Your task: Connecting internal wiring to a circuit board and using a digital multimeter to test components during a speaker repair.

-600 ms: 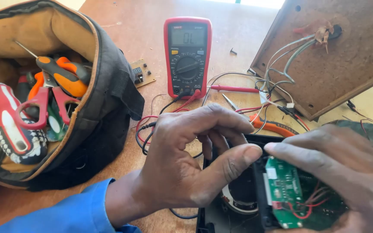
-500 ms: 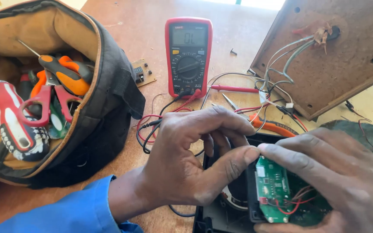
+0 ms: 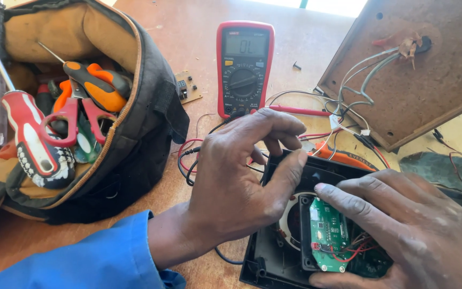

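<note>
1. One wooden table (image 3: 188, 32) carried everything.
2. An open tool bag (image 3: 135, 134) lay at the left, with a red-handled screwdriver (image 3: 28, 128), orange scissors (image 3: 76, 115) and orange pliers (image 3: 94, 83) inside.
3. A brown board (image 3: 429, 80) with loose wires leaned at the upper right.
4. A black plastic housing (image 3: 274, 251) sat nearest the person.
5. The right hand (image 3: 407, 235) lay over the housing, fingers pressed down on the circuit board.
6. The left hand (image 3: 241, 176) rested on the housing's left edge, fingers curled and thumb extended, pinching nothing.
7. A red multimeter (image 3: 244, 67) lay beyond the hands.
8. A green circuit board (image 3: 327, 233) sat inside the housing.
</note>
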